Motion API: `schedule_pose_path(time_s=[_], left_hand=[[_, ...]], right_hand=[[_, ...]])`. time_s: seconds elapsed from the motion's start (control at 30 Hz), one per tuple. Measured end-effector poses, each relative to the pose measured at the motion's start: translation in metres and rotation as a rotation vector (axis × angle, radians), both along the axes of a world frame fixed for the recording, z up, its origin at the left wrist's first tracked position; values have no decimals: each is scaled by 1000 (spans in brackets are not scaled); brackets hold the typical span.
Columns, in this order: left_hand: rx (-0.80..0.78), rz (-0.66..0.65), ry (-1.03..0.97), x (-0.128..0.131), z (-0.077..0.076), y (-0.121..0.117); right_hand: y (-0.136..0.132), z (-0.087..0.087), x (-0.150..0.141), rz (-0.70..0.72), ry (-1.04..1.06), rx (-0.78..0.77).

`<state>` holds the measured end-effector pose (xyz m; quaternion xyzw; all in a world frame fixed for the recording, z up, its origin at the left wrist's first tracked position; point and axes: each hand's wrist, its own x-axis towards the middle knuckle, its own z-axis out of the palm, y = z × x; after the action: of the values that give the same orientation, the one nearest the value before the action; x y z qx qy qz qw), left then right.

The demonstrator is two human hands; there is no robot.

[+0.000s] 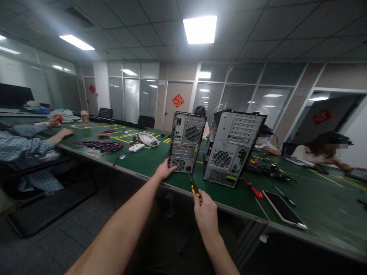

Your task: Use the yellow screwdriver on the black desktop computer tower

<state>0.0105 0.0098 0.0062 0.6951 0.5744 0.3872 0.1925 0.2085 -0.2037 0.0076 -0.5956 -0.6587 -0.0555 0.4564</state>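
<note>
My left hand rests on the lower left corner of the rear panel of a grey computer tower that stands upright on the green table. My right hand grips a screwdriver with a yellow and black handle, its tip pointing up toward the tower's bottom right corner. A second, larger tower stands just to the right, its rear panel facing me.
A red-handled screwdriver, a phone and a pen lie at the right. A white fan, a remote and coloured wires lie at the left. Other people sit at the left and far right.
</note>
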Motion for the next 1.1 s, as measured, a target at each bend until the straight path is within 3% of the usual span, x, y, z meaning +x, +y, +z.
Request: schedule_pose_path(time_s=[0.13, 0.53, 1.1], left_hand=[[9, -7, -1, 0, -2, 1], [15, -1, 2, 0, 1, -2], [6, 5, 9, -1, -4, 4]], right_hand=[[1, -3, 3, -5, -77, 52], [-1, -2, -1, -61, -95, -42], [1, 0, 1, 63, -36, 74]])
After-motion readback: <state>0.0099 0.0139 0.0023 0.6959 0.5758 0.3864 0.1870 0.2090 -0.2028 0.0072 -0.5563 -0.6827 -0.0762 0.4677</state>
